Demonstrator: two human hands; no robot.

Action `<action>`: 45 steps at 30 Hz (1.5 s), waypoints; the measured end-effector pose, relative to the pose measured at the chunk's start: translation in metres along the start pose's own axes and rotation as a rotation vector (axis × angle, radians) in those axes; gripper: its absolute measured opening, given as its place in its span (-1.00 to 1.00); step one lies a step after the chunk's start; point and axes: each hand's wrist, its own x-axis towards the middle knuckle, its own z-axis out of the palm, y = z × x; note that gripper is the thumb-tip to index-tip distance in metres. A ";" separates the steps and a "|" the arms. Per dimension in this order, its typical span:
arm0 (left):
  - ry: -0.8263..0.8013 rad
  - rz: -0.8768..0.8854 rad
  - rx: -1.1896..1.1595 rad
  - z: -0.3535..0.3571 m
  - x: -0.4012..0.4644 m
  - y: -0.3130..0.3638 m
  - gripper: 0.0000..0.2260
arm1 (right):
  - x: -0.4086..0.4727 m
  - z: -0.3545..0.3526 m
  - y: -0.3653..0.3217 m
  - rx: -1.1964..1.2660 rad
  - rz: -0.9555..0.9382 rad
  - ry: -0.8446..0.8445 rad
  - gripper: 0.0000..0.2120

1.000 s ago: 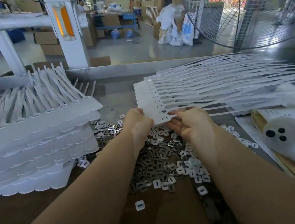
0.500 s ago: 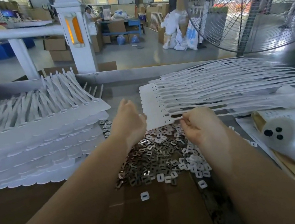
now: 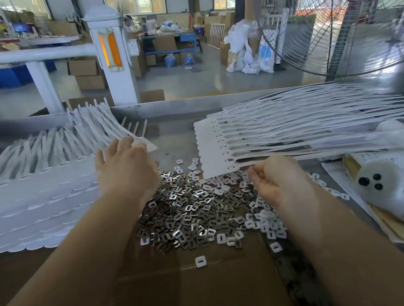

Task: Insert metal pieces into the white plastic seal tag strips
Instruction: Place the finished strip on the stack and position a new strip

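Observation:
A pile of small square metal pieces (image 3: 189,213) lies on the brown table between my forearms. Beyond it to the right lies a sheet of white seal tag strips (image 3: 219,150), tails fanning right. A tall stack of the same strip sheets (image 3: 30,203) fills the left side. My left hand (image 3: 126,168) reaches over that stack's right end, its fingers fairly straight and lying on the top sheet's corner. My right hand (image 3: 277,180) hovers just below the right sheet's near corner, apart from it. Its fingers are curled inward and I see nothing in them.
Small white plastic squares (image 3: 266,222) mix into the pile's right side, and a few lie loose nearer me. Papers and a white roll (image 3: 376,177) crowd the right edge. A big floor fan (image 3: 358,6) stands beyond the table, a white railing post (image 3: 112,55) behind it.
My left hand left the right sheet's corner and moved left onto the stack. My right hand let go of the sheet and drew back slightly, fingers curled.

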 end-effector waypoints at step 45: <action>0.004 0.058 0.113 0.003 0.004 -0.015 -0.68 | 0.008 -0.003 0.031 -1.243 -0.934 -0.106 -0.98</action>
